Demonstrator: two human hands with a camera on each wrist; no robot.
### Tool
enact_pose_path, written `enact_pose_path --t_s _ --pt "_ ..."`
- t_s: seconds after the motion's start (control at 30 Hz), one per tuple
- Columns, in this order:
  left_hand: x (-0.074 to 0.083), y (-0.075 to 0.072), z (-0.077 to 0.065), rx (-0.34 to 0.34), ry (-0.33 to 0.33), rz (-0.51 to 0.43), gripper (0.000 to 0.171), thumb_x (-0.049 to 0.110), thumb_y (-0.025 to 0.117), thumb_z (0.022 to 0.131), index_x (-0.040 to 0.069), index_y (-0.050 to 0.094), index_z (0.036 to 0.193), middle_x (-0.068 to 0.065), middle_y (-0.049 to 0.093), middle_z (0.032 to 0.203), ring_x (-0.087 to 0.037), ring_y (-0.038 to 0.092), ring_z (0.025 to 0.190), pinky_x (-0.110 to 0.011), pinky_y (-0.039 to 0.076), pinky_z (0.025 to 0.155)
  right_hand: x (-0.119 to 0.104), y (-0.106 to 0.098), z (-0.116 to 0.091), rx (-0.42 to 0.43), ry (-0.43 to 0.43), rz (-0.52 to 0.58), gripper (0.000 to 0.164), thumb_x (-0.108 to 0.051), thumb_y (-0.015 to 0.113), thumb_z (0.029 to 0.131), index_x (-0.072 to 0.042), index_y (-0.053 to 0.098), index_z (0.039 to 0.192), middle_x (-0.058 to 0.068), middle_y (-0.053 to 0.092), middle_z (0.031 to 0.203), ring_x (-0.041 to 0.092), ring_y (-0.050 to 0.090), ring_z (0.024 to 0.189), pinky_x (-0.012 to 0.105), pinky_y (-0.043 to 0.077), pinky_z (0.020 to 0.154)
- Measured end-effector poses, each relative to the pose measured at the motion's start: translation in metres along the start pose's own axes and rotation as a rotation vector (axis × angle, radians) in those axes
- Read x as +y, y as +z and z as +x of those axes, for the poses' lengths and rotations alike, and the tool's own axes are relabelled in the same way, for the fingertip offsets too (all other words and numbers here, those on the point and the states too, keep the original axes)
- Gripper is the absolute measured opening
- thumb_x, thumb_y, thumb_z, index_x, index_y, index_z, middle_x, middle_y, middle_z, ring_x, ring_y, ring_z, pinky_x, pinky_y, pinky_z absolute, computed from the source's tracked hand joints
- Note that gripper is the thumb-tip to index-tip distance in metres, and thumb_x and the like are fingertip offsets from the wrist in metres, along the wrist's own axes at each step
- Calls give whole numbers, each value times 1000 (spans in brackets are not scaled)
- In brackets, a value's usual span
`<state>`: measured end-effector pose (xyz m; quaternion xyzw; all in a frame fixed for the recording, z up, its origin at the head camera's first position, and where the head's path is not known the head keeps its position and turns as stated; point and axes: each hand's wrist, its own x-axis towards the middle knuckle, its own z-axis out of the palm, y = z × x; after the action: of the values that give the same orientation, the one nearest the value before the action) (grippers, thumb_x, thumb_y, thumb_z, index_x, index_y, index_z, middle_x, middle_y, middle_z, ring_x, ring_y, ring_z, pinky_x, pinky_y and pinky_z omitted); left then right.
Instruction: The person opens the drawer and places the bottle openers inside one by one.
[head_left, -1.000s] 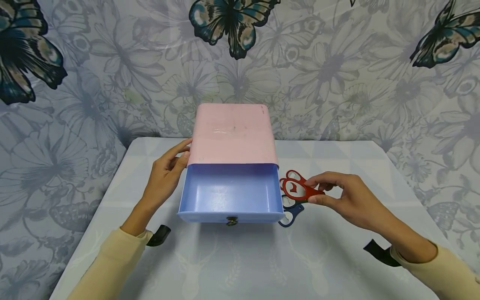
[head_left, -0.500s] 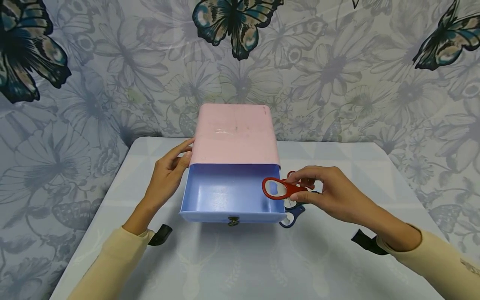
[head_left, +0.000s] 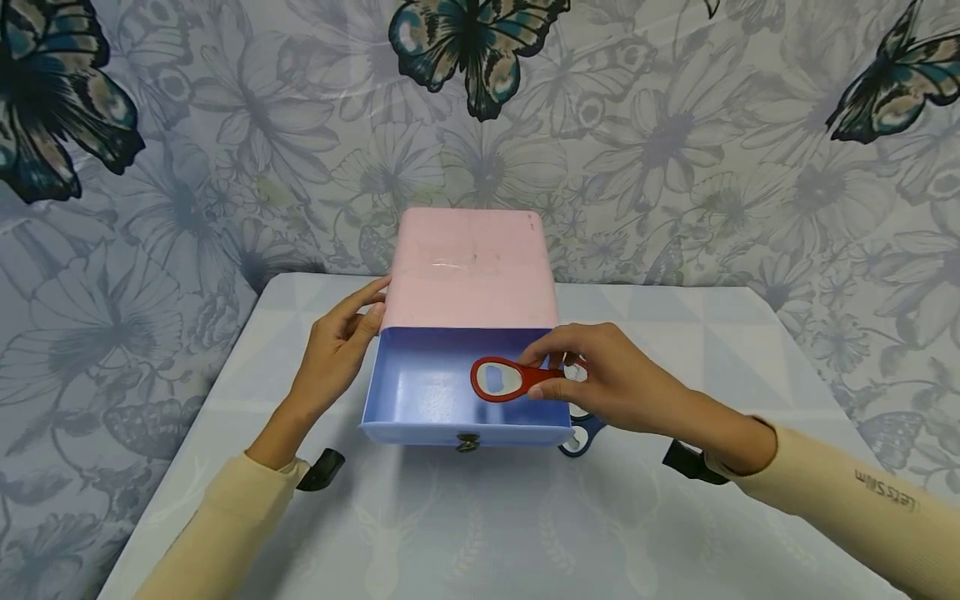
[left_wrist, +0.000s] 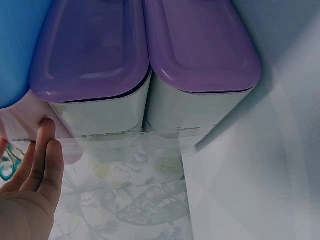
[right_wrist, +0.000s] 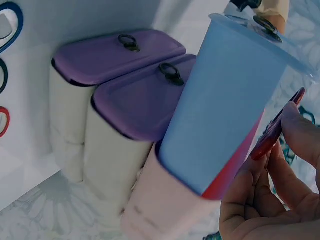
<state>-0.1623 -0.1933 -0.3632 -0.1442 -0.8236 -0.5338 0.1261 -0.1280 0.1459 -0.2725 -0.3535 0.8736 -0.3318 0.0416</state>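
Note:
In the head view, a pink case (head_left: 474, 267) has its light-blue drawer (head_left: 405, 392) pulled out toward me. My left hand (head_left: 333, 358) rests against the case's left side; the left wrist view shows its fingers (left_wrist: 52, 165) fairly straight on the pink wall. Over the open drawer, my right hand (head_left: 607, 379) pinches a red bottle opener (head_left: 536, 379) between thumb and fingers. Its pale, oval head, with a cut-out through which the blue drawer shows, points left. Beside the drawer, partly hidden by the right hand, lies a blue-rimmed piece of similar look (head_left: 581, 437).
Purple-fronted drawers (right_wrist: 120, 55) in whitish cases sit beneath the blue one, each with a ring pull. A ring pull (head_left: 467, 442) also hangs on the blue drawer's front. The pale table (head_left: 480, 517) meets a flower-and-butterfly wall covering (head_left: 675, 167) behind.
My right hand has carried the red bottle opener leftward from beside the drawer to above it. The left hand keeps its place on the case.

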Motion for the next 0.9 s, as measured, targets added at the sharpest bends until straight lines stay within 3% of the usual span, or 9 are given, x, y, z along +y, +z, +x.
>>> enact_pose_path --t_s 0.27,0.53,0.9 --pt "-2 -1 0 6 0 -11 42 28 49 107 36 49 149 -7 60 138 0 68 99 -27 45 70 -12 19 22 -60 -21 20 27 -17 83 83 -13 75 109 -8 72 98 6 62 86 30 53 78" --pt "-2 1 0 6 -3 1 42 29 50 107 33 49 149 -8 62 136 -22 71 102 -29 45 69 -17 30 33 -74 -34 8 28 -19 83 83 -12 75 108 -8 72 99 5 62 86 28 53 80" --pt "0 1 0 10 -17 23 43 31 50 107 36 47 149 -9 60 138 -25 71 104 -29 48 75 -22 43 46 -124 -21 13 25 -20 82 85 -13 76 107 -8 73 99 4 61 85 26 53 78"
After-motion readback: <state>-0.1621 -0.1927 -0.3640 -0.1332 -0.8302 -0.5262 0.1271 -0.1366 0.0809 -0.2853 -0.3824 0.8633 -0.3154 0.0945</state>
